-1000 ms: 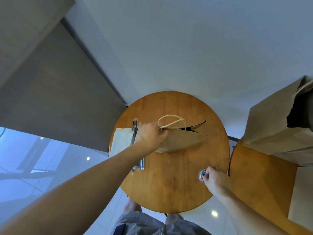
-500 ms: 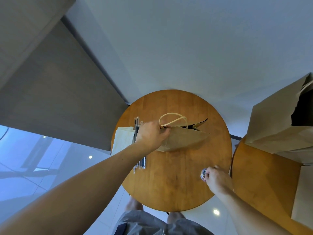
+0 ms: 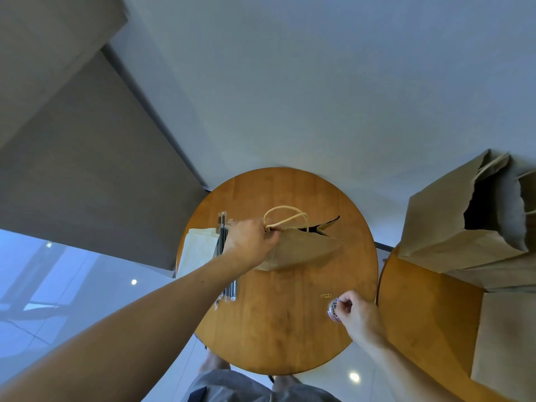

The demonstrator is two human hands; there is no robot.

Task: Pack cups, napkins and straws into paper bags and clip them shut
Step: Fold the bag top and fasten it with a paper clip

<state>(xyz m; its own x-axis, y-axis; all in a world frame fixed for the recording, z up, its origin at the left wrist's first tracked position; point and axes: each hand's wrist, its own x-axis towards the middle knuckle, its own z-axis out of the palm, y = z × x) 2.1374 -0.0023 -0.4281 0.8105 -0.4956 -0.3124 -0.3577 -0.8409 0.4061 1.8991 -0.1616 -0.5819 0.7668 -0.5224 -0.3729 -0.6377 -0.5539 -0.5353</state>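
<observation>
A brown paper bag point(image 3: 301, 249) with rope handles stands on the round wooden table point(image 3: 278, 323). My left hand point(image 3: 249, 242) pinches the bag's top edge at the left, by the handles. Left of it lie wrapped black straws point(image 3: 224, 245) and white napkins point(image 3: 197, 250), partly hidden by my forearm. My right hand point(image 3: 358, 313) grips a small patterned container point(image 3: 333, 309) near the table's right edge. A gold paper clip point(image 3: 326, 295) lies on the wood just left of that hand. No cups are visible.
A second wooden table point(image 3: 426, 323) stands close on the right with large brown paper bags point(image 3: 464, 224) on it, one open at the top. A flat bag lies at its near right. Glossy floor and a grey wall panel are on the left.
A gold paper clip now lies on the table beside my right hand; it was not visible before. My left hand has kept its pinch on the bag's top.
</observation>
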